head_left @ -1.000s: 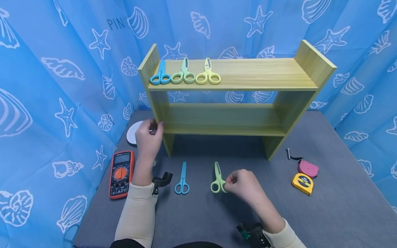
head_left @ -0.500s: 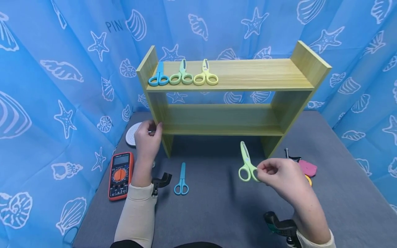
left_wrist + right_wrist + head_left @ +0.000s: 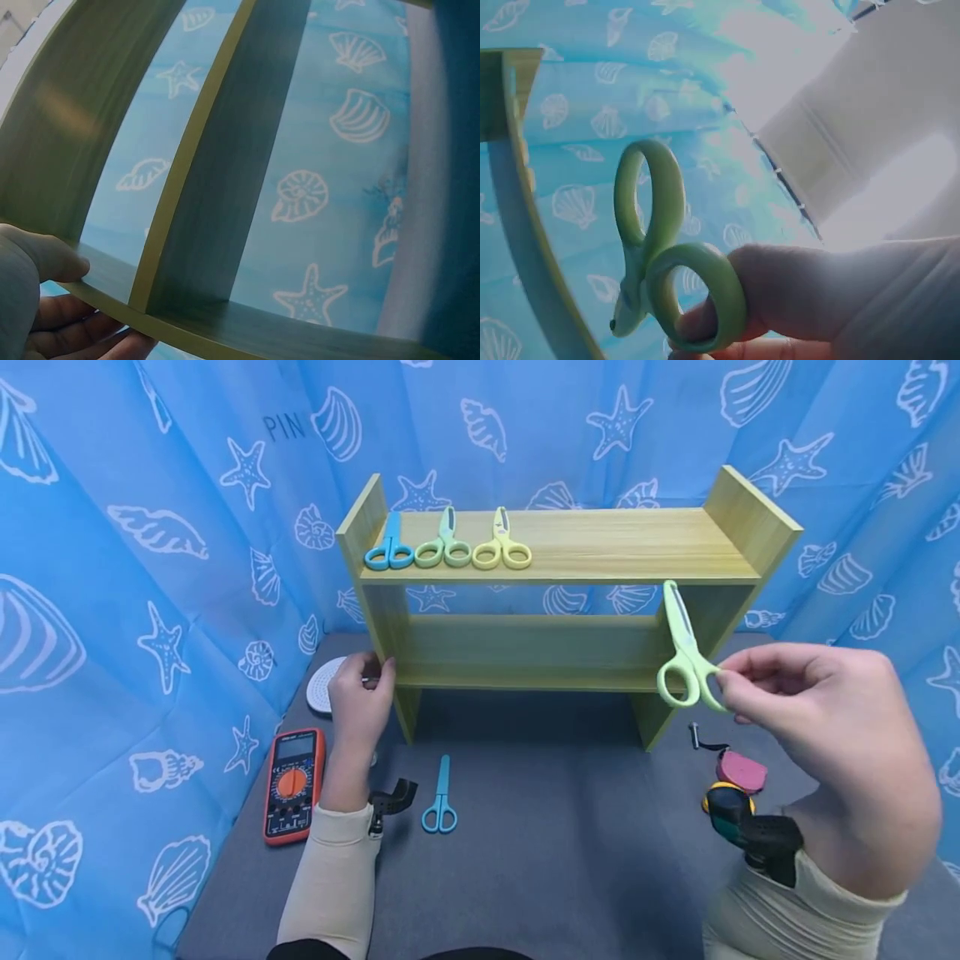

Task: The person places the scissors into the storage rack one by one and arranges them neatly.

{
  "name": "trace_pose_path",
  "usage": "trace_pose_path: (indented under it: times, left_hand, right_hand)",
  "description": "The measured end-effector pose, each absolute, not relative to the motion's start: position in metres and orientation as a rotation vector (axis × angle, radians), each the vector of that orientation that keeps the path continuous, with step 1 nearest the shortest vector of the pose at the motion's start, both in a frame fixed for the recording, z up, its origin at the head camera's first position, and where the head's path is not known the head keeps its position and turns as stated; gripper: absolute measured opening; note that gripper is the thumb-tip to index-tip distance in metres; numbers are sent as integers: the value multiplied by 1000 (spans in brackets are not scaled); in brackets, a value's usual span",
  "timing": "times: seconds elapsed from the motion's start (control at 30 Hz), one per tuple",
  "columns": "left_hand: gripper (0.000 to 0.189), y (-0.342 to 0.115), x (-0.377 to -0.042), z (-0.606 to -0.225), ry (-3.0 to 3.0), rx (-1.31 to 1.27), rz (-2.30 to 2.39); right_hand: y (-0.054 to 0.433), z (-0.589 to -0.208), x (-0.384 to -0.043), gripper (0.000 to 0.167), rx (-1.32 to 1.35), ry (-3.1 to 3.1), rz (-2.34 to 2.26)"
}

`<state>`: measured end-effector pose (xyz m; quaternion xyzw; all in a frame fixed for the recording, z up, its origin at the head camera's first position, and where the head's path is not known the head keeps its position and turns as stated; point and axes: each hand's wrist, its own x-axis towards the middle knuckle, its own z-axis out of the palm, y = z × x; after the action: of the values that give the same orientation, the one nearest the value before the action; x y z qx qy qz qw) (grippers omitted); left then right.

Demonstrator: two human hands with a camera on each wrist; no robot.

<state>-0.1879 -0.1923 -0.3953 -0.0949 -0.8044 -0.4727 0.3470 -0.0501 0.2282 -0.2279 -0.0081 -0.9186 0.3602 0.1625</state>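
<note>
Green scissors [image 3: 684, 652] are held up in the air by my right hand [image 3: 832, 718], in front of the shelf's right side. Thumb and fingers pinch one handle loop, and the blades point up in the head view. In the right wrist view the two loops of the scissors [image 3: 697, 296] show close up. My left hand [image 3: 362, 702] grips the left side panel of the wooden shelf [image 3: 540, 652]. The left wrist view shows its thumb [image 3: 56, 259] inside the panel edge and the other fingers outside. Blue scissors [image 3: 442, 797] lie on the table to the right of my left forearm.
On the top board lie blue scissors [image 3: 390, 547], green scissors [image 3: 444, 545] and yellow scissors [image 3: 502, 545]. A multimeter [image 3: 294, 785] and a white disc [image 3: 321, 685] are at left. Right of the shelf lie a pink object [image 3: 742, 772] and a partly hidden yellow tape measure [image 3: 708, 802].
My right hand has lifted the green scissors off the table and carried them up and to the right. The left hand stays on the shelf's side panel.
</note>
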Motion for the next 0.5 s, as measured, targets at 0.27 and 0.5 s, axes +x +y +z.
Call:
trace_pose_path:
  times: [0.27,0.5]
  left_hand:
    - [18,-193,-189,-395,-2085,-262,-1227]
    - [18,-194,-189,-395,-2069,-274,-1210]
  right_hand:
    - [210,-185,-102,31,7,-2647,966]
    - [186,-160,-160,30,30,-2737,1007]
